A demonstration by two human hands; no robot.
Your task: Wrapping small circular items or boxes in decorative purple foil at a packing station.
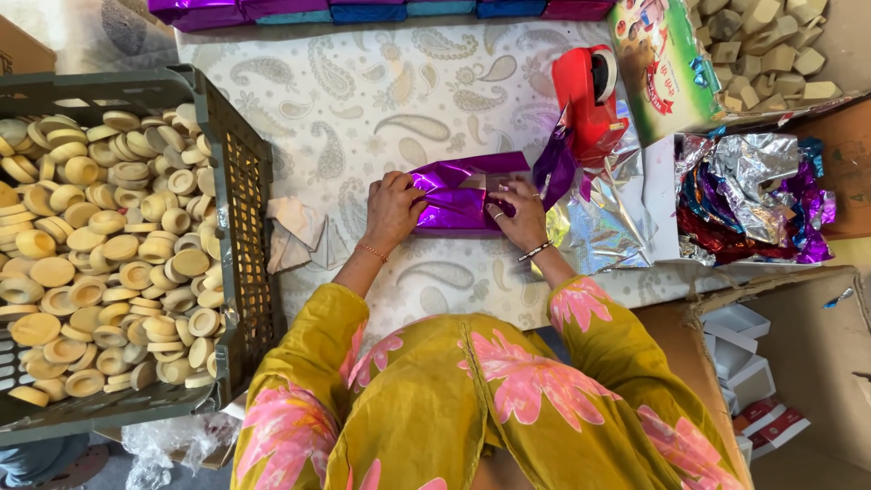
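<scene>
A box half wrapped in shiny purple foil (pixel 458 195) lies on the paisley cloth (pixel 363 109) in front of me. My left hand (pixel 392 209) presses on its left end, fingers curled over the foil. My right hand (pixel 522 213) lies on the right part, fingers flat near a strip of tape on top. A loose flap of purple foil (pixel 555 168) sticks up at the right end, next to a red tape dispenser (pixel 588 95).
A dark plastic crate (pixel 238 200) full of round tan discs stands at the left. A crumpled cloth (pixel 295 234) lies beside it. Silver foil (pixel 603 227), a box of coloured foil sheets (pixel 753 200), pale blocks (pixel 767 45) and wrapped boxes (pixel 363 11) surround the spot.
</scene>
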